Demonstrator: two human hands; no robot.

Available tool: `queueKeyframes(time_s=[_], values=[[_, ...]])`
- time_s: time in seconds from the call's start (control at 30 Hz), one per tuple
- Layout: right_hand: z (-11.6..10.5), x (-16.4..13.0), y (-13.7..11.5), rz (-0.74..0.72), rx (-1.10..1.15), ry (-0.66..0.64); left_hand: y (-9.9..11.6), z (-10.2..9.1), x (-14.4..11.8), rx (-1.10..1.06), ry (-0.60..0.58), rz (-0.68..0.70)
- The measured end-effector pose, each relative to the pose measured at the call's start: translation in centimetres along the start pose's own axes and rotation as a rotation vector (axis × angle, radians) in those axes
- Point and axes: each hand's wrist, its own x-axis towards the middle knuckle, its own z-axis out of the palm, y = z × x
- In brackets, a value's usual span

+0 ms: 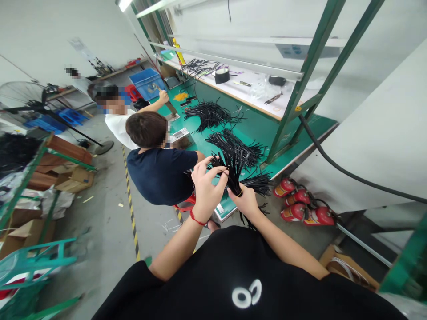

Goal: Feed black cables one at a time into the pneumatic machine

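Black shirt lowest in frame; above it, right hand (246,201) clamping cable bundle (233,171) at its tie, left hand (206,186) pinching loose ends, over surface (253,129) edge. Risk: strands slipping free, dropping near extinguishers (300,204).

Both hands are raised just off the near corner of a long green workbench (253,129). Piles of black cable ties (233,149) cover the bench top straight ahead of the hands, with only thin strips of bare green mat between them. A slanted green frame post (293,98) blocks the way to the right. A seated person in a dark shirt (160,173) closes off the left, close beside the hands. Red fire extinguishers (300,202) lie on the floor below right. The grey floor (106,213) to the far left is open.
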Motion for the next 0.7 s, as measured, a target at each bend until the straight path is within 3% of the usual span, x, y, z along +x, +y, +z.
queueKeyframes(time_s=[0.4,0.7], values=[[0.42,-0.1,0.03,-0.031,0.032,-0.018,0.52,-0.57,0.82,-0.044,0.155,0.055],[0.32,-0.04,-0.01,-0.029,0.029,-0.014,0.6,-0.37,0.45,0.103,0.126,0.163]])
